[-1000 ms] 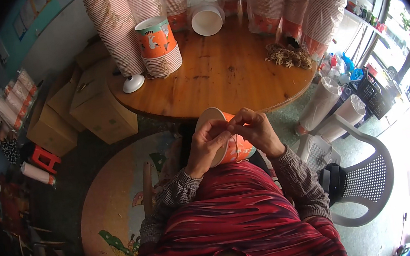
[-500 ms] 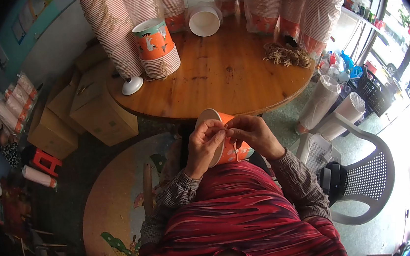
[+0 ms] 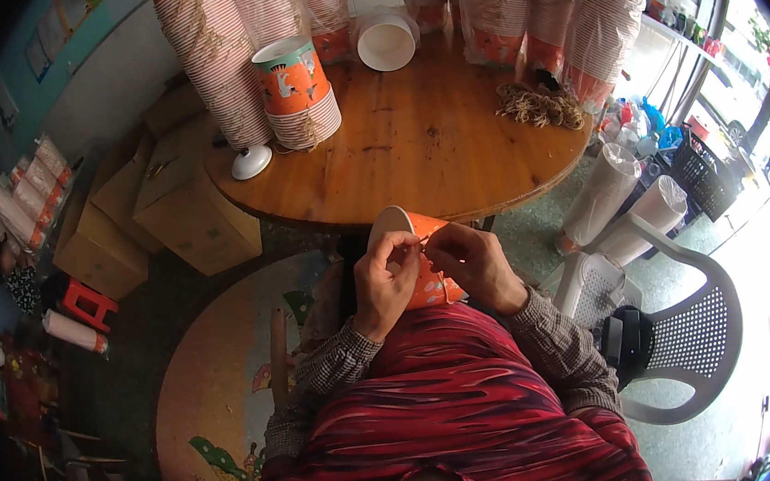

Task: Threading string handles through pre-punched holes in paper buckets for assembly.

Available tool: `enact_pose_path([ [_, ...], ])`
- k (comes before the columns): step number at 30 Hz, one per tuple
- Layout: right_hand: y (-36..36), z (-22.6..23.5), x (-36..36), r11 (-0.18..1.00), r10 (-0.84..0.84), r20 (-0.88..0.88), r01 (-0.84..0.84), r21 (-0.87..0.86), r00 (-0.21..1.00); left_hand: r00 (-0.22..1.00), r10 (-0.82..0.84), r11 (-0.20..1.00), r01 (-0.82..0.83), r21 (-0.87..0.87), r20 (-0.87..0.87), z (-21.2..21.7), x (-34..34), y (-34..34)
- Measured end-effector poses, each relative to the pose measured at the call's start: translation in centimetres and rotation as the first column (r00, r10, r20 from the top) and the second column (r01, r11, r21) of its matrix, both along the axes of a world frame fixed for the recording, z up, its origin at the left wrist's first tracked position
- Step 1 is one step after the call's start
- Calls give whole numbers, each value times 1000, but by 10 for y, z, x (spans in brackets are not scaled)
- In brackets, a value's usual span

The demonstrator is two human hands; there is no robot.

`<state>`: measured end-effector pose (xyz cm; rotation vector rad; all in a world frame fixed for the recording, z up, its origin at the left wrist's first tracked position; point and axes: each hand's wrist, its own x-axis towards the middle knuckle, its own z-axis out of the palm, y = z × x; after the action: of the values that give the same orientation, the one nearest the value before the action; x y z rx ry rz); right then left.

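An orange paper bucket (image 3: 431, 290) with printed figures lies tilted on my lap, its pale rim toward the left. My left hand (image 3: 383, 282) is closed in a pinch at the bucket's side, close to the rim. Opposite it, my right hand (image 3: 480, 266) pinches too, its fingertips almost meeting the left ones. Between them is a short bit of thin twine (image 3: 423, 242), mostly hidden by the fingers. More twine shows against the bucket's side below my right hand.
Ahead stands a round wooden table (image 3: 397, 170) with tall stacks of paper buckets (image 3: 210, 62), a white lid (image 3: 251, 162) and a bundle of twine (image 3: 539, 107). Cardboard boxes (image 3: 192, 208) stand at left, a grey plastic chair (image 3: 690, 332) at right.
My right hand has turned and its fingers have curled in more over the bucket. My left fingers have shifted slightly; the bucket stays on my lap.
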<state>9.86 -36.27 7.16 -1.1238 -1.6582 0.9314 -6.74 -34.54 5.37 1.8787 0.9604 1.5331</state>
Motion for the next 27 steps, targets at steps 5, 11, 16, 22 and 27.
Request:
enact_pose_path([
  [5,0,2,1,1000,-11,24,10,24,1000,988,67,978,-38,205,-138,8,0,-3],
  [11,3,-3,4,996,-13,23,11,88,1000,983,75,977,-38,209,-168,8,1,-1],
  [16,2,2,4,989,-31,32,25,149,999,989,0,994,16,108,-146,6,-5,5],
  [22,7,-4,4,952,-33,102,0,305,994,938,-296,856,345,-384,182,-3,-16,14],
  [27,13,-15,6,968,208,-391,-246,-51,897,712,-320,521,683,-512,625,-7,-17,19],
])
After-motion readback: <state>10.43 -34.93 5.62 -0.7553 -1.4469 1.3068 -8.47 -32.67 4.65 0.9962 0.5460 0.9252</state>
